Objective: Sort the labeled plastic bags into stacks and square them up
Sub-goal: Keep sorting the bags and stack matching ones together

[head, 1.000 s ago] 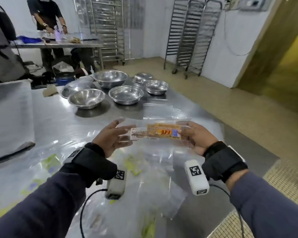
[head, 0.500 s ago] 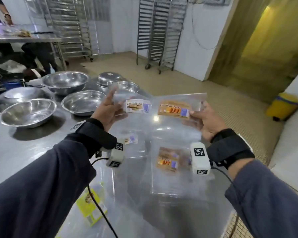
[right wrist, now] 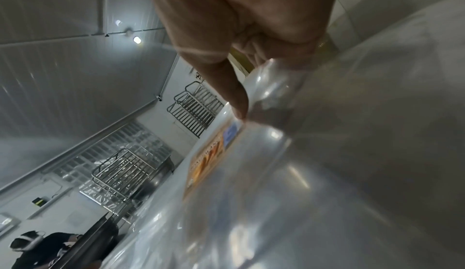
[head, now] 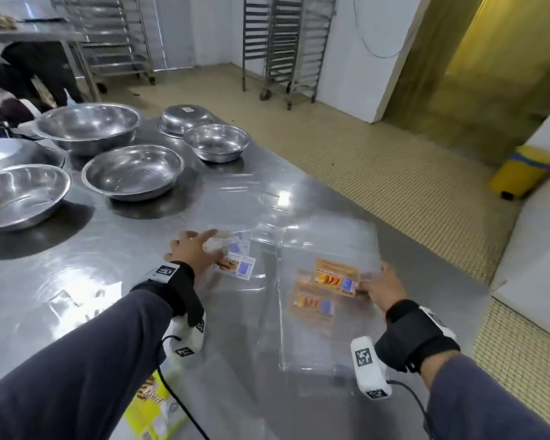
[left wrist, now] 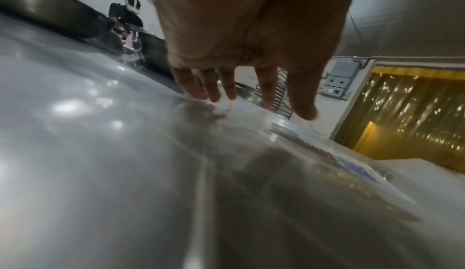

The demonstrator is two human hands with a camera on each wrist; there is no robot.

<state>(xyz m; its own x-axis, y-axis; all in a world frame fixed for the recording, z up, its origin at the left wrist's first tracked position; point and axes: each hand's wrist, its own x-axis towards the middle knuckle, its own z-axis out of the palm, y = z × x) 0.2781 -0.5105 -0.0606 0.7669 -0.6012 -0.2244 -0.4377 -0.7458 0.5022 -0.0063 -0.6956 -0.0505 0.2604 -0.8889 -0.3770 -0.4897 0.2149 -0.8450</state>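
Observation:
Two piles of clear plastic bags lie on the steel table (head: 77, 274). The left pile carries white labels (head: 240, 268), and my left hand (head: 194, 249) rests on it with straight fingers. In the left wrist view that left hand (left wrist: 251, 34) hovers fingers-down on the plastic, a white-labelled bag (left wrist: 352, 163) to its right. The right pile shows two orange labels (head: 313, 304). My right hand (head: 378, 285) pinches the right edge of the top orange-labelled bag (head: 334, 277), which lies slightly askew. In the right wrist view the thumb (right wrist: 234, 94) presses on that bag (right wrist: 208, 160).
Several steel bowls (head: 134, 171) and an upturned bowl (head: 186, 117) stand at the back left. A yellow packet (head: 153, 404) lies near the front edge under my left arm. The table's right edge drops to tiled floor with a yellow bin (head: 524, 173). Rolling racks (head: 286, 49) stand by the wall.
Both hands came down from in front of me to the table. The white-labelled bag now lies on the left pile and my left hand has let go. The orange-labelled bag reached the right pile.

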